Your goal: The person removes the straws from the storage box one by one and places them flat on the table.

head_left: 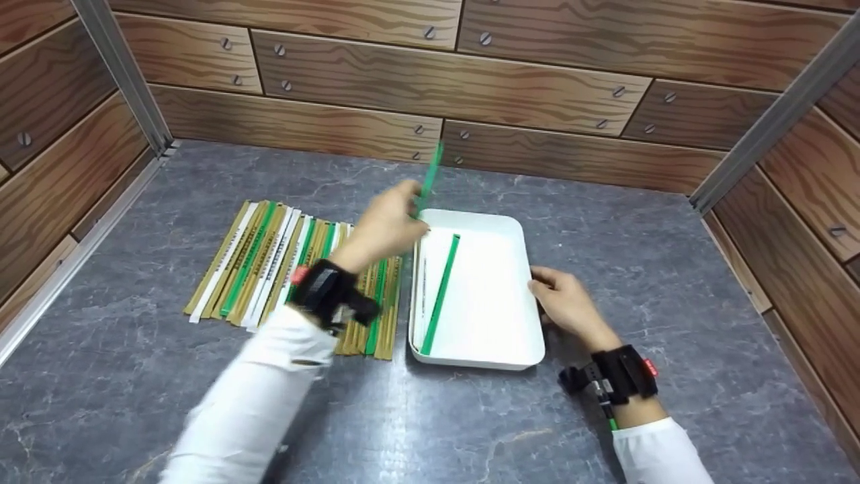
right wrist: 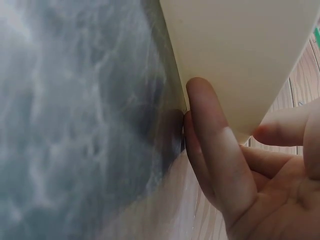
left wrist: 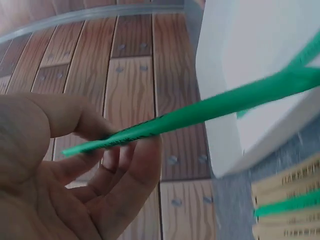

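Observation:
My left hand (head_left: 386,225) pinches a green paper-wrapped straw (head_left: 432,171) between thumb and fingers, raised over the far left corner of a white tray (head_left: 484,282). Dark print runs along the wrapper of this held straw (left wrist: 200,111) in the left wrist view. Inside the tray a second green straw (head_left: 441,296) lies at a slant, and a white one (head_left: 424,296) is along the left wall. On the tray's right side my right hand (head_left: 568,299) grips the wall. In the right wrist view, its fingers (right wrist: 210,115) press the outside low down, with the thumb up at the rim.
Left of the tray, a row of wrapped straws (head_left: 252,269) in brown, white and green lies on the grey marbled table (head_left: 470,423). My left forearm crosses over part of this row. Wood-patterned panels (head_left: 376,67) with metal corner posts enclose the back and sides.

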Available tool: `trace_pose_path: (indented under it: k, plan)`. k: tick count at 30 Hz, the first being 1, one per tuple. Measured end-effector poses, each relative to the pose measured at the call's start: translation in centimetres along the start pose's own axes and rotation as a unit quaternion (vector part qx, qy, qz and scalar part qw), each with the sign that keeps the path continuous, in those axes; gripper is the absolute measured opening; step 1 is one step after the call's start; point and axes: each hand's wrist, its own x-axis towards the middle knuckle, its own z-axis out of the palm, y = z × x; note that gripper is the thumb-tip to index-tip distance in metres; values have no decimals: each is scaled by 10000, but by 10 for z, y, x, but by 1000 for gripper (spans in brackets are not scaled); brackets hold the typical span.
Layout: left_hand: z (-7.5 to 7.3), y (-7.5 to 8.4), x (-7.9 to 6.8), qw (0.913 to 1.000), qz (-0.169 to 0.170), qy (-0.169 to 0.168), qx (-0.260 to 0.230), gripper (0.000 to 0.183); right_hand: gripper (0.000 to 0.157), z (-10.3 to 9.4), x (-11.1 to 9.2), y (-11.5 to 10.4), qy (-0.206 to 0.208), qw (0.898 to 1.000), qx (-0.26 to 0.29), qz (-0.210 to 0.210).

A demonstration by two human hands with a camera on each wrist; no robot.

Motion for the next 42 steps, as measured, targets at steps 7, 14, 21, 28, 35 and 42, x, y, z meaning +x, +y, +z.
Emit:
trace_pose_path:
  k: [7, 14, 21, 28, 35, 42]
  plan:
    - [-61, -41, -18, 9988, -134, 467, -58, 62, 51, 1, 1, 1, 1, 10000, 62, -2]
    - [-118, -87, -36, 9948, -431, 879, 271, 46, 51, 0, 0, 2, -55, 10000, 47, 4]
    - [-166, -143, -47, 9857, -1053, 1167, 608, 42, 50, -1, 0, 3, -18, 10000, -13, -73]
    - [-187, -189, -62, 9770, -1450, 1075, 1132, 42, 50, 1, 1, 3, 20, 10000, -21, -63]
    - [-184, -212, -69, 9715, -1741, 1068, 1206, 41, 50, 0, 1, 3, 17, 10000, 30, -44]
    - [-177, -216, -68, 9700, -1745, 1034, 1338, 41, 51, 0, 1, 4, -26, 10000, 23, -9]
